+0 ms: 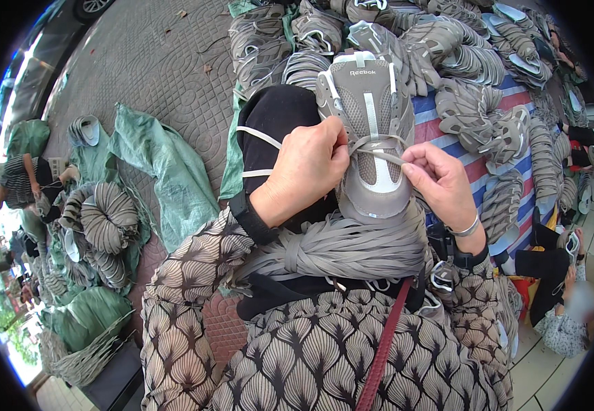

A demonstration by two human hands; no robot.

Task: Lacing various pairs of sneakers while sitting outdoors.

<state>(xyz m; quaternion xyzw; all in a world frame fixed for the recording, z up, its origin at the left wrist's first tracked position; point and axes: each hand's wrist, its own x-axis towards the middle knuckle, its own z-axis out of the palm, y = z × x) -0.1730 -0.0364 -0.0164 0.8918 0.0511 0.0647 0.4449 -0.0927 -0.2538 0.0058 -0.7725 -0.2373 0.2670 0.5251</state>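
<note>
A grey shoe upper [359, 103], with mesh panels and a pale central strip, rests on my lap with its toe toward me. A flat grey shoelace [372, 142] crosses it near the toe end. My left hand [307, 168] is closed at the upper's left side, pinching the lace, though its fingertips are partly hidden. On the right, my right hand [442, 181] pinches the lace between thumb and forefinger. Just below the toe lies a thick bundle of grey shoelaces [352, 250]. Two pale strands [259, 137] run over my black-clad knee beside my left hand.
Stacks of grey shoe uppers [475, 113] cover a striped sheet [513, 89] ahead and to the right. Green sacks [167, 171] and coiled uppers [108, 216] lie on the left pavement. Other people [19, 181] sit at both sides. A red strap [386, 342] crosses my lap.
</note>
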